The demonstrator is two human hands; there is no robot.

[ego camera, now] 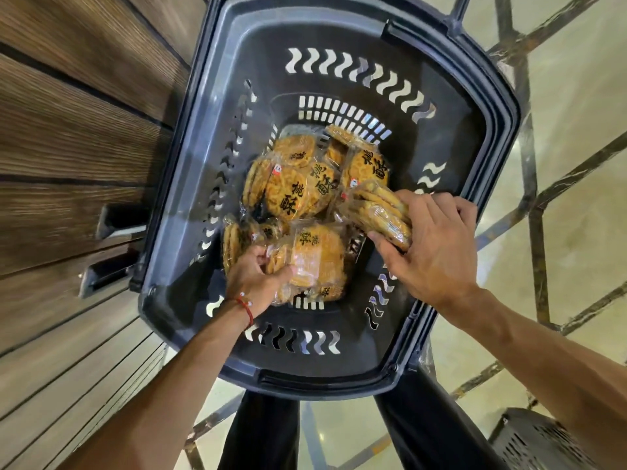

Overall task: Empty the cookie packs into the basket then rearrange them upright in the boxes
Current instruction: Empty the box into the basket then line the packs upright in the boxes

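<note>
A dark plastic basket point(339, 39) with slotted walls stands below me on the floor. Several clear packs of round golden cookies point(295, 184) with black characters lie heaped on its bottom. My left hand point(252, 281), with a red thread at the wrist, reaches deep into the basket and grips the near pack point(315, 259) by its left edge. Over the right side of the basket, my right hand point(437, 245) holds another cookie pack point(380, 213) on edge, fingers curled round it. No boxes are in view.
Wood-panelled shelving or a wall point(74, 137) with dark handles runs along the left. The floor point(576, 106) to the right is pale tile with dark stripes. Part of a second dark basket point(539, 442) shows at the bottom right. My dark trouser legs point(339, 435) stand under the basket's near rim.
</note>
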